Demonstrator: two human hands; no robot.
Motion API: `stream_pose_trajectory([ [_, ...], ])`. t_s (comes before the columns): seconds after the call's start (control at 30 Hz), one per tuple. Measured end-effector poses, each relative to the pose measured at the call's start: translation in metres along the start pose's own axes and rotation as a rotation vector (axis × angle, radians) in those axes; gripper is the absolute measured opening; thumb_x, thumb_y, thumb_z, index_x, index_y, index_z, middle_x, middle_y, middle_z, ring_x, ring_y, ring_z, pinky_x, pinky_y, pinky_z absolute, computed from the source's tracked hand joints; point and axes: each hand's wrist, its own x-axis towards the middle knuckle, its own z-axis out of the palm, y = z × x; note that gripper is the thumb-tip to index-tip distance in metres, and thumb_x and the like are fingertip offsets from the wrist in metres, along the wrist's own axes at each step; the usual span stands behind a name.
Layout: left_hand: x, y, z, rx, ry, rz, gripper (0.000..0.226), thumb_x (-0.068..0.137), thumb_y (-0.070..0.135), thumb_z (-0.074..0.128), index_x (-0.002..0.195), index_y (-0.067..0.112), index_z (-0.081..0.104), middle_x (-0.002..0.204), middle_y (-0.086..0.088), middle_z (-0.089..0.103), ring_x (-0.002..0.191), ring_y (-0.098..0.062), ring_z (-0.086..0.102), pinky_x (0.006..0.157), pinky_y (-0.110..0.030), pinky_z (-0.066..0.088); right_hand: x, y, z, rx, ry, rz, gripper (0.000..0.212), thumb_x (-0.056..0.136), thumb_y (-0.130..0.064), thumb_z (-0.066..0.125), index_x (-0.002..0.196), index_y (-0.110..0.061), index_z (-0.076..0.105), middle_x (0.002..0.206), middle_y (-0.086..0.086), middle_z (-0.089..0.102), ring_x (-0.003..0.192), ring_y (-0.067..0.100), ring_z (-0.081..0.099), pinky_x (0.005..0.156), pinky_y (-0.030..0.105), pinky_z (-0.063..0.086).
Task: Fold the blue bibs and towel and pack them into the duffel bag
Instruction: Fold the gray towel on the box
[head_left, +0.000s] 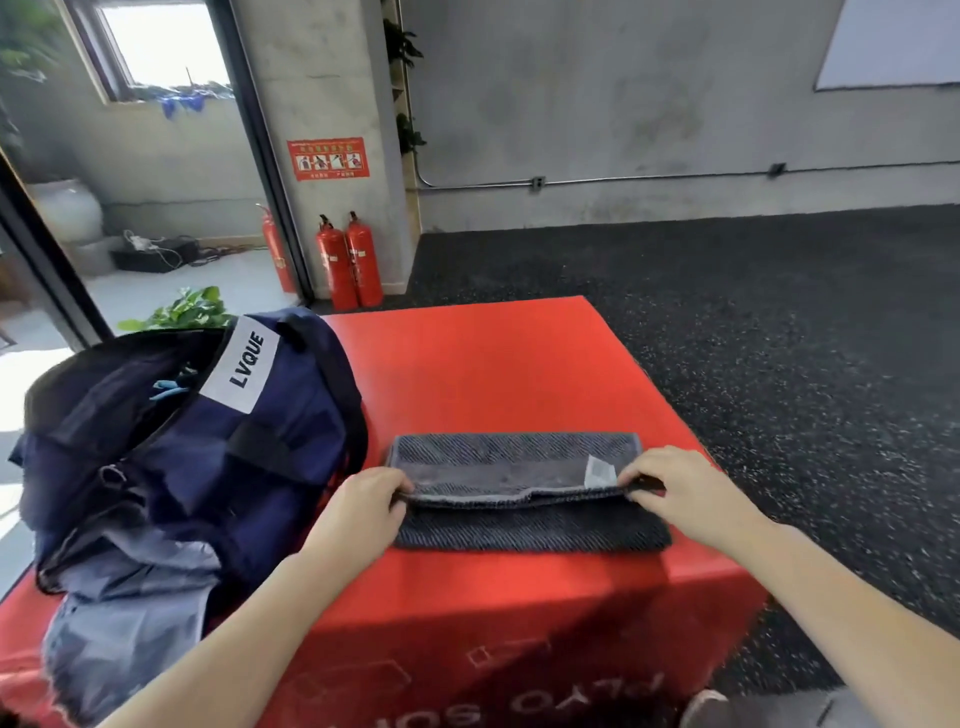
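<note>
Left hand (363, 501) and right hand (675, 493), fingers pinching the towel (519, 525) ends on the red surface (493, 374). Soft, light, likely floppy: best held by corners. Open duffel bag (208, 441) just left.

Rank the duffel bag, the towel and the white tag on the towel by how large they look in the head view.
1. duffel bag, though it sits nearer the camera edge, so this is apparent size only
2. towel
3. white tag, clearly smallest
</note>
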Motion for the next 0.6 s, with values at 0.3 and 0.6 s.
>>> stream_pose_trajectory([
  [0.3,-0.016,-0.004,0.002,0.043,-0.058,0.031,0.018,0.074,0.003,0.065,0.086,0.016,0.065,0.089,0.005,0.063,0.090,-0.019,0.062,0.081,-0.030,0.050,-0.020,-0.007,-0.002,-0.012,-0.053,-0.043,0.025,0.079,-0.017,0.074,0.098,-0.033,0.069,0.098,-0.023,0.062,0.098,0.004,0.059,0.092,0.034,0.049],
  [0.6,-0.020,-0.004,0.002,0.275,-0.147,0.064,0.017,0.071,0.018,0.072,0.073,0.026,0.058,0.079,0.009,0.056,0.086,-0.020,0.054,0.062,-0.032,0.047,-0.035,-0.011,0.010,-0.058,-0.217,-0.064,0.037,0.082,-0.064,0.063,0.109,-0.039,0.063,0.107,-0.024,0.056,0.106,-0.005,0.049,0.096,0.022,0.043],
])
